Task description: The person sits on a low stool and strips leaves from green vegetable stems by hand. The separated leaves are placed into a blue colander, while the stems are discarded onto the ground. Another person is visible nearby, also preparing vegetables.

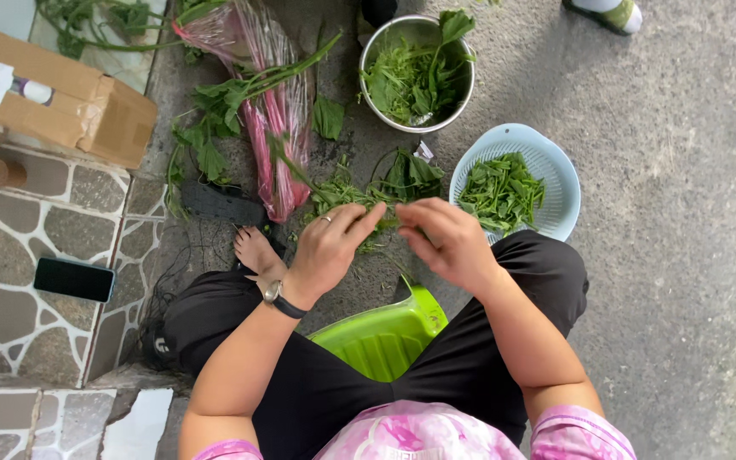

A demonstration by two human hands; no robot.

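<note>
My left hand (327, 247), with a ring and a wristwatch, pinches a green leafy stem (347, 194) that runs up and to the left. My right hand (445, 240) meets it fingertip to fingertip on the same stem. Just beyond the hands lies a small heap of leafy greens (406, 177) on the concrete. A light blue colander (555, 175) holding picked leaves sits to the right of the hands. A steel bowl (463, 94) with more greens stands farther away.
A bundle of stems in a pink clear plastic wrap (274, 128) lies at the upper left. I sit on a lime green stool (385, 336). A black phone (74, 278) rests on the stone ledge at left, near a cardboard box (87, 106). Another person's shoe (611, 13) shows at the top.
</note>
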